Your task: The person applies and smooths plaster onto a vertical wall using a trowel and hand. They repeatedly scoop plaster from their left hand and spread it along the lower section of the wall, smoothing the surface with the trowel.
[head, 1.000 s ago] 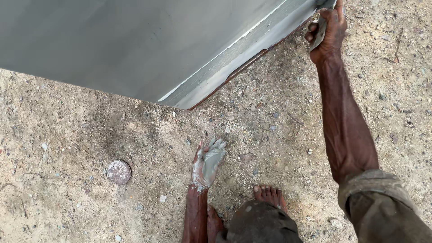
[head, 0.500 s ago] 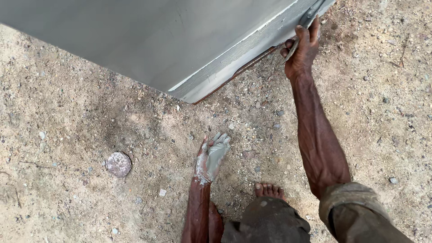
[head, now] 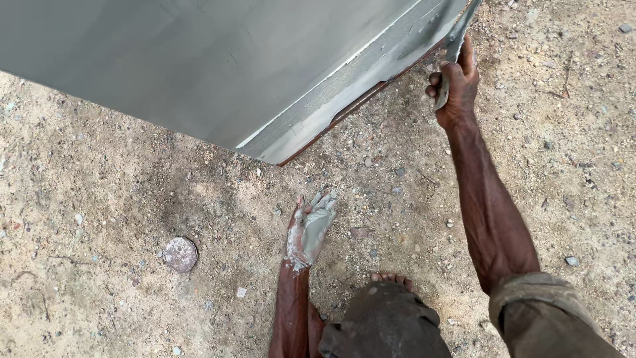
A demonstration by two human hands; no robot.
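Head view, scraper [head: 457, 46] in right hand [head: 454, 89] grip

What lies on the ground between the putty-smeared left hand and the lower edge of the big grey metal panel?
In the head view, only bare sandy ground with small pebbles separates the left hand from the grey metal panel.
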